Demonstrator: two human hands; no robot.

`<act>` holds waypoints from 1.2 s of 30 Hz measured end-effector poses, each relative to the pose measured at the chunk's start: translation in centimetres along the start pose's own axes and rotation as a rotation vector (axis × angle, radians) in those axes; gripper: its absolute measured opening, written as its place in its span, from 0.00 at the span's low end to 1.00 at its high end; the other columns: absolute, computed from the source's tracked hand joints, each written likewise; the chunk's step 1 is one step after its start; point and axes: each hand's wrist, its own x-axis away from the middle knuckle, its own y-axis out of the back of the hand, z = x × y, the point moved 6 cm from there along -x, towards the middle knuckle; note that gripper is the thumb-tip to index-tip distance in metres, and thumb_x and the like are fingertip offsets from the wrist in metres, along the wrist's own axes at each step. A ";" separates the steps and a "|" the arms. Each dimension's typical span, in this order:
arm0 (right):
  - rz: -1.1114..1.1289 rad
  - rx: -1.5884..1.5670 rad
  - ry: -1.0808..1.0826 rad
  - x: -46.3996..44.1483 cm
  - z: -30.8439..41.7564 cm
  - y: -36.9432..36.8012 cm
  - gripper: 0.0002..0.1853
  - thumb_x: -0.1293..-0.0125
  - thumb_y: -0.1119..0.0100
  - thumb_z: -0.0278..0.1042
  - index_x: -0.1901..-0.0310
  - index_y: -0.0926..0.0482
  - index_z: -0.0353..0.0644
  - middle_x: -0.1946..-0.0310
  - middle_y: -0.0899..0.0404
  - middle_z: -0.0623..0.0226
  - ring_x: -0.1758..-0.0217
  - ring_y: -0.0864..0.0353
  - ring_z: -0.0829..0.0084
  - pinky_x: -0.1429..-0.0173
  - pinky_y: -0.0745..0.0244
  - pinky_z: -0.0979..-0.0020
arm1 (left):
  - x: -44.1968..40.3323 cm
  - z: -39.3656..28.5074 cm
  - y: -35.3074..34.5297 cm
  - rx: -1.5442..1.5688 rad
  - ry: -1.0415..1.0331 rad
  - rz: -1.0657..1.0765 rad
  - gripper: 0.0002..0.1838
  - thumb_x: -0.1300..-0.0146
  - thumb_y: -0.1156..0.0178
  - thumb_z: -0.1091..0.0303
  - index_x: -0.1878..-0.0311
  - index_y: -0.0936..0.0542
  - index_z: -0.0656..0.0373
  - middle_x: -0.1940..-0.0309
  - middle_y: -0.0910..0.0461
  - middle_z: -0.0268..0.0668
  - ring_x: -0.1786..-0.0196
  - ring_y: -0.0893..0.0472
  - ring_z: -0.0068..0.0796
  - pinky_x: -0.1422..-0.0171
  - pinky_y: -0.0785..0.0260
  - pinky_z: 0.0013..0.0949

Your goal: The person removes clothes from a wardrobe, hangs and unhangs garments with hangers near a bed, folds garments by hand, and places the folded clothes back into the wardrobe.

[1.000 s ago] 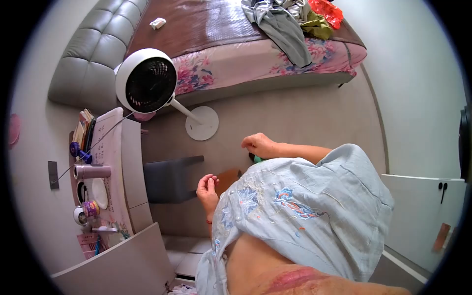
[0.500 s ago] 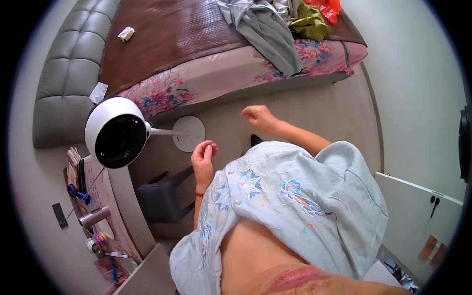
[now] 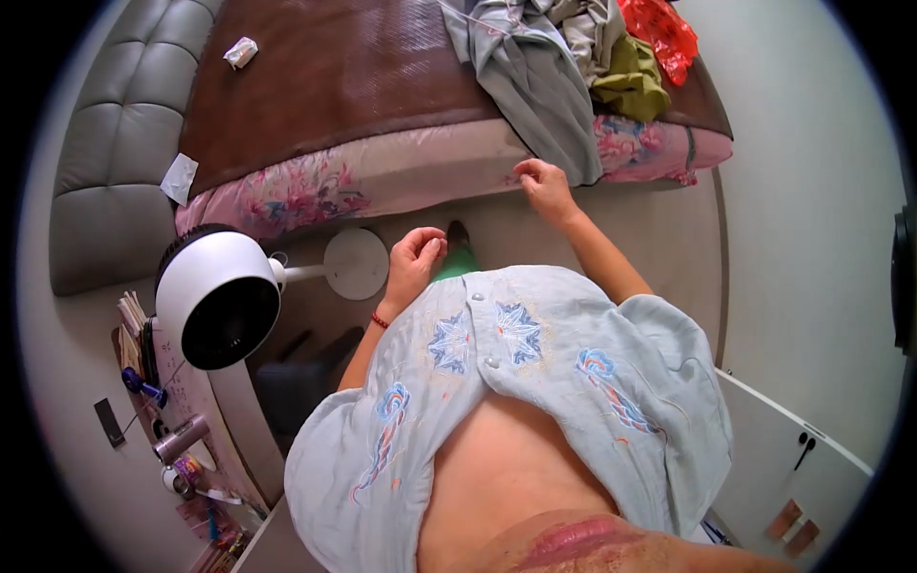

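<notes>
My left hand [image 3: 415,260] hangs in front of my shirt, fingers loosely bent, with nothing seen in it. A red bead bracelet [image 3: 379,320] circles that wrist. Farther forward is my right hand [image 3: 547,188], its fingers half curled and nothing visible in them. In the view it lies just below the hem of the grey clothing [image 3: 549,100] draped over the bed's side; whether they touch I cannot tell. The bed [image 3: 315,86] has a brown mat and a pink floral side. A white fan [image 3: 218,296] on a round base [image 3: 356,264] stands left of my left hand.
Olive cloth [image 3: 632,84] and a red plastic bag [image 3: 663,36] lie on the bed's right end; a small white packet [image 3: 242,53] is at left. A dark stool [image 3: 301,377] stands below the fan. A hair dryer [image 3: 181,438] lies on the cluttered desk. A white cabinet [image 3: 764,468] is at right.
My view has turned and shifted forward. Both hands have swung up toward the bed, the right one now near the hanging grey clothing. A green-clad leg and shoe have come into view.
</notes>
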 end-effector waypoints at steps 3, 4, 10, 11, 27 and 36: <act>-0.060 0.083 0.063 -4.8 1.2 1.2 0.11 0.46 0.48 0.26 0.62 0.20 0.36 0.69 0.18 0.56 0.66 0.18 0.65 0.58 0.25 0.69 | -3.8 -1.1 1.5 -0.029 0.006 0.002 0.07 0.35 0.47 0.73 0.57 0.23 0.65 0.67 0.21 0.33 0.65 0.22 0.19 0.57 0.28 0.23; -0.077 0.083 0.076 -6.6 1.0 1.5 0.11 0.46 0.48 0.26 0.63 0.20 0.36 0.69 0.18 0.56 0.66 0.18 0.65 0.58 0.25 0.69 | -4.8 -1.6 2.0 0.003 -0.016 -0.023 0.07 0.35 0.47 0.74 0.57 0.23 0.65 0.67 0.21 0.34 0.65 0.22 0.19 0.57 0.28 0.23; -0.174 0.202 0.139 -16.6 1.8 2.1 0.10 0.47 0.48 0.28 0.65 0.20 0.37 0.67 0.19 0.54 0.61 0.19 0.58 0.53 0.26 0.64 | -9.1 -1.4 7.1 0.068 0.002 -0.131 0.07 0.34 0.48 0.75 0.57 0.23 0.65 0.66 0.21 0.33 0.63 0.23 0.17 0.57 0.27 0.22; -0.172 0.204 0.131 -18.3 1.3 2.1 0.10 0.47 0.48 0.28 0.65 0.20 0.37 0.67 0.19 0.54 0.61 0.19 0.58 0.53 0.26 0.64 | -9.5 -0.9 7.6 0.069 0.011 -0.129 0.07 0.34 0.48 0.75 0.57 0.23 0.65 0.66 0.21 0.33 0.63 0.23 0.17 0.57 0.27 0.22; -0.094 0.572 -0.500 -40.4 -4.8 2.7 0.20 0.47 0.47 0.38 0.52 0.27 0.44 0.47 0.25 0.50 0.42 0.27 0.51 0.41 0.35 0.50 | -12.7 1.6 5.8 0.071 0.333 -0.473 0.07 0.35 0.48 0.74 0.57 0.24 0.65 0.66 0.22 0.34 0.64 0.22 0.20 0.58 0.26 0.24; 0.101 -0.258 0.128 -30.3 4.5 -5.3 0.07 0.41 0.49 0.26 0.61 0.28 0.37 0.73 0.24 0.48 0.70 0.22 0.52 0.66 0.29 0.57 | -23.6 -0.4 1.2 0.244 0.317 -0.320 0.25 0.33 0.47 0.57 0.37 0.38 0.55 0.47 0.31 0.41 0.52 0.24 0.31 0.54 0.25 0.37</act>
